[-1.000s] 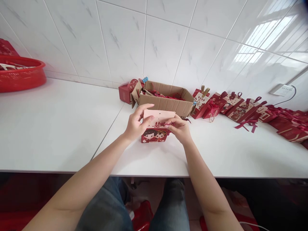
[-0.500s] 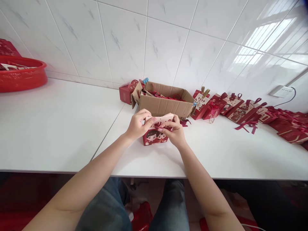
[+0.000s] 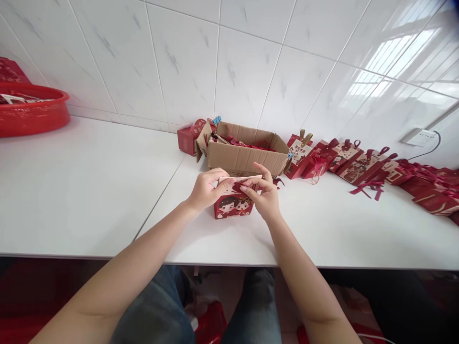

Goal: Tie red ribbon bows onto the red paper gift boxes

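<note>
A small red gift box (image 3: pixel 233 208) with two cartoon figures on its front stands on the white table, in front of the cardboard box. My left hand (image 3: pixel 209 189) grips its pale top flap at the left, thumb in front and fingers behind. At the right of the flap, my right hand (image 3: pixel 262 193) pinches the top with thumb and fingers, its index finger raised. A dark red heart-shaped piece (image 3: pixel 238 187) shows between my thumbs at the front of the flap.
Behind my hands is an open cardboard box (image 3: pixel 247 157) holding dark red ribbons. Decorated red boxes (image 3: pixel 299 155) line the wall to the right. A red basin (image 3: pixel 34 112) sits at the far left. The table's front edge (image 3: pixel 222 263) runs below my forearms.
The top flap has tipped, and the gift box front now faces up more. My right hand's index finger has lifted off the flap, and both hands have come slightly lower.
</note>
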`<state>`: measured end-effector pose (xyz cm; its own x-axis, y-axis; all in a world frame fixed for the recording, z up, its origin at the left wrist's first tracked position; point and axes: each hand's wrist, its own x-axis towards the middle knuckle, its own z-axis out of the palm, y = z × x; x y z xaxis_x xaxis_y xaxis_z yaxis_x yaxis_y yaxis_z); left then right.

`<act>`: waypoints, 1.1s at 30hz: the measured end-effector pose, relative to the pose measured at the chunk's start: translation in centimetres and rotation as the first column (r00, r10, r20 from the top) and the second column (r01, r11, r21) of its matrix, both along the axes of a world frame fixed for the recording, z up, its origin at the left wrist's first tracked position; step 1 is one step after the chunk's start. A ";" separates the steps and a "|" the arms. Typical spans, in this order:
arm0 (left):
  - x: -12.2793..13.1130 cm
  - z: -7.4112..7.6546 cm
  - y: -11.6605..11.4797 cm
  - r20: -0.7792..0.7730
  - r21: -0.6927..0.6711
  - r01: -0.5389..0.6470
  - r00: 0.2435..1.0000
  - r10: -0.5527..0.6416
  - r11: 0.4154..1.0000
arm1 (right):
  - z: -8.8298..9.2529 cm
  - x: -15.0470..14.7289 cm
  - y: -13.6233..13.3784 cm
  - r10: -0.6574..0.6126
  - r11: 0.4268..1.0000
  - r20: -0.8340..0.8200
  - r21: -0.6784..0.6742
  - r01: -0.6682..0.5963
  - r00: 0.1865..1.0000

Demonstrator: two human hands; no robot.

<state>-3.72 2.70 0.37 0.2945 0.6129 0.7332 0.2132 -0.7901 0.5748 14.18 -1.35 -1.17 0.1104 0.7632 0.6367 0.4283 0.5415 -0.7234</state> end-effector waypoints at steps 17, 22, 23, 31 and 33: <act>-0.9 1.5 -1.4 -0.082 0.316 0.192 0.981 -0.175 0.929 | 0.3 -0.3 -0.8 0.129 0.875 0.052 0.463 -0.139 0.990; -0.3 1.2 -1.4 -0.077 0.429 0.127 0.992 -0.103 0.894 | 0.4 -0.5 -0.8 0.073 0.871 0.035 0.485 -0.081 0.997; -0.1 1.0 -1.4 -0.059 0.436 0.058 0.998 -0.035 0.898 | 0.3 -0.5 -0.8 0.055 0.892 -0.022 0.450 -0.039 0.998; 1.8 -2.2 -1.2 0.081 0.532 -0.406 0.898 0.432 0.743 | 0.4 -2.0 -0.8 0.058 0.993 -0.445 0.114 -0.008 0.894; 2.1 -2.7 -1.3 -0.086 0.562 -0.304 0.904 0.420 0.769 | 0.6 -1.9 -0.7 0.028 0.999 -0.541 0.050 -0.001 0.841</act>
<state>-1.61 1.40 -2.30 0.3013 0.2414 0.9225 0.6063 -0.7952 0.0100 12.28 -2.02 -0.57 0.4371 0.7385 0.5134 -0.0320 0.5832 -0.8117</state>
